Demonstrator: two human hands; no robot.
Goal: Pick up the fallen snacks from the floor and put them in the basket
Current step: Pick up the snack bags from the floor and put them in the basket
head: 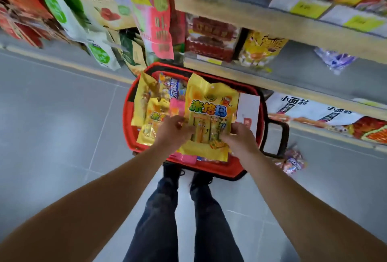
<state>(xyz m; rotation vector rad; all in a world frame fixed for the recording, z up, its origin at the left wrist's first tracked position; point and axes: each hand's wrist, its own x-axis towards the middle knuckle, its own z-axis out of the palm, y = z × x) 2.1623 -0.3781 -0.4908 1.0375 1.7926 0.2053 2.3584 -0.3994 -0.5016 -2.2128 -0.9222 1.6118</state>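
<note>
A red basket stands on the grey floor in front of my feet, holding several snack packets, among them yellow ones and a white one. Over the basket I hold a large yellow snack bag flat by its lower part. My left hand grips its left edge and my right hand grips its right edge. One colourful packet lies on the floor to the right of the basket, beside its black handle.
Wooden shelves full of snack packs run along the right and top. Hanging snack bags fill the upper left. My legs and shoes stand just behind the basket. Grey tiled floor spreads to the left.
</note>
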